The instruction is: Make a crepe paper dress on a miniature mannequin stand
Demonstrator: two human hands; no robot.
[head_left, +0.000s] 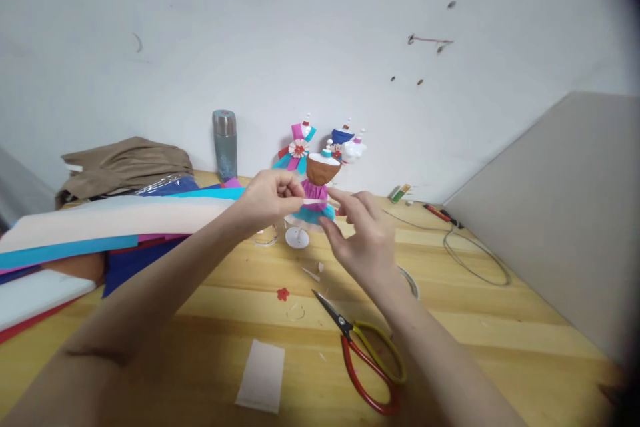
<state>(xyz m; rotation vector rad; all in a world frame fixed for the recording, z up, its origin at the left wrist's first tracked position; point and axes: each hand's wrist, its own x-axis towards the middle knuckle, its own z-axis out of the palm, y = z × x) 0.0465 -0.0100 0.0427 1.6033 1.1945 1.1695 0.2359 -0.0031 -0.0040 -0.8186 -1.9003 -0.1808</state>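
A miniature dress form (324,168) with a brown top, a magenta waist and a blue and pale skirt stands on a round white base (297,237). My left hand (273,199) is at its left, thumb and fingertips closed on a narrow pale paper strip (315,201). That strip lies across the front of the magenta waist. At the right side, my right hand (363,230) has its thumb and index finger apart, close to the waist and skirt; whether the fingertips touch them I cannot tell. Below lie a red paper flower (283,294) and a pale paper rectangle (261,375).
Scissors (357,340) with red and yellow handles lie open in front. Other dressed forms (299,147) stand behind. Coloured paper sheets (125,217), brown cloth (130,163) and a thermos (225,145) are left. A cable (470,263) and cutter (437,212) lie right.
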